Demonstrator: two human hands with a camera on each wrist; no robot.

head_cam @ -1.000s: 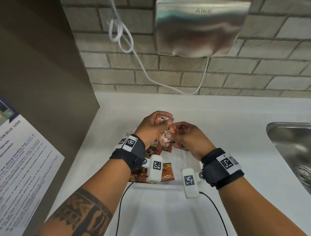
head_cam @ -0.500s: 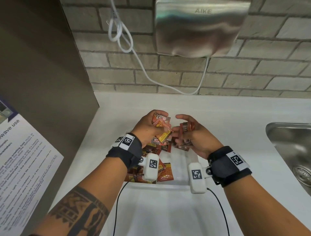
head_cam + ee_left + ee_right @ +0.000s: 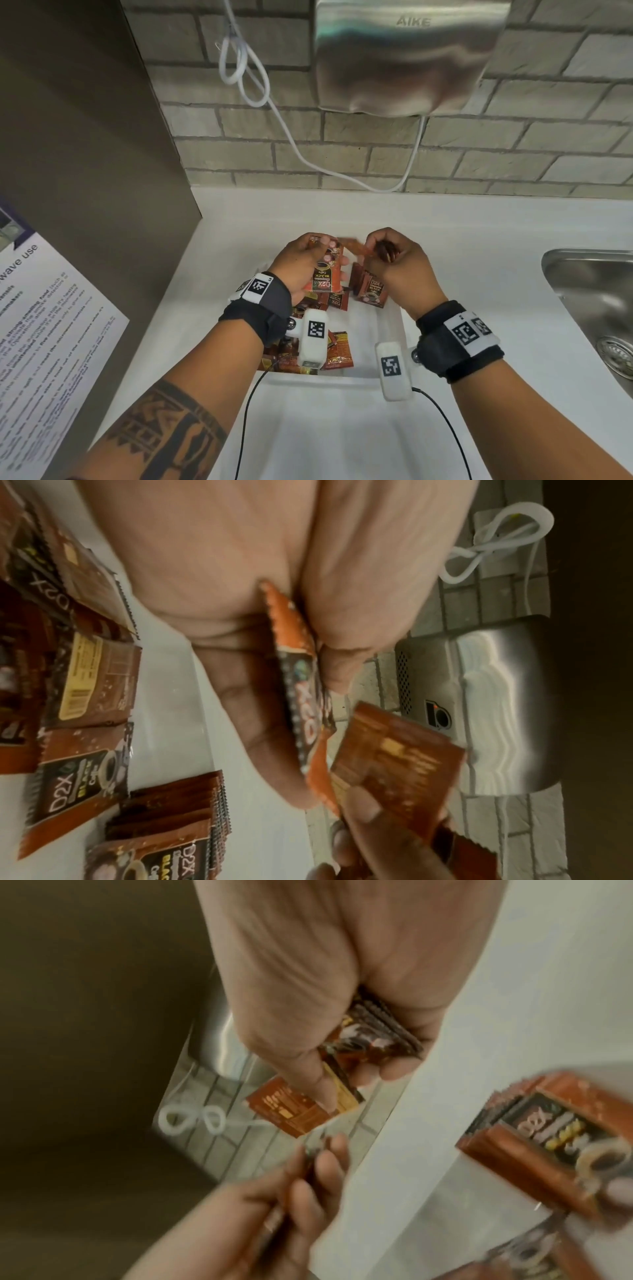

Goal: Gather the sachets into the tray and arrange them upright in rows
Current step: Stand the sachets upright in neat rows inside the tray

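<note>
Left hand (image 3: 301, 263) is gripping a small stack of sachets (image 3: 325, 270), thumb curled over the printed face and fingers behind, above the tray's far end at 12 o'clock. Right hand (image 3: 394, 263) is pinching a single sachet (image 3: 356, 248) between thumb and fingertips, edge angling toward the left hand's stack at its 9 o'clock, while more packets are sitting clamped in the same palm.

Risks, as judged:
- Single sachet is being held only by a corner; the slick foil could be slipping out during the hand-over and dropping flat.
- Left stack is being pressed at one end; packets may be fanning out if the thumb loosens.
- Standing bundle (image 3: 371, 289) under the right wrist could be toppling if brushed.
- Loose sachets (image 3: 337, 351) are lying flat near the tray's front-left corner, at 7 o'clock, not yet stood up.

Tray (image 3: 390, 320) is sitting on a white counter (image 3: 479, 240). A posted notice (image 3: 51, 342) is showing at 9 o'clock, a looped white cord (image 3: 239, 61) and steel hand dryer (image 3: 404, 58) are hanging on the brick wall at 12, and a steel sink (image 3: 596, 291) is lying at 3.
</note>
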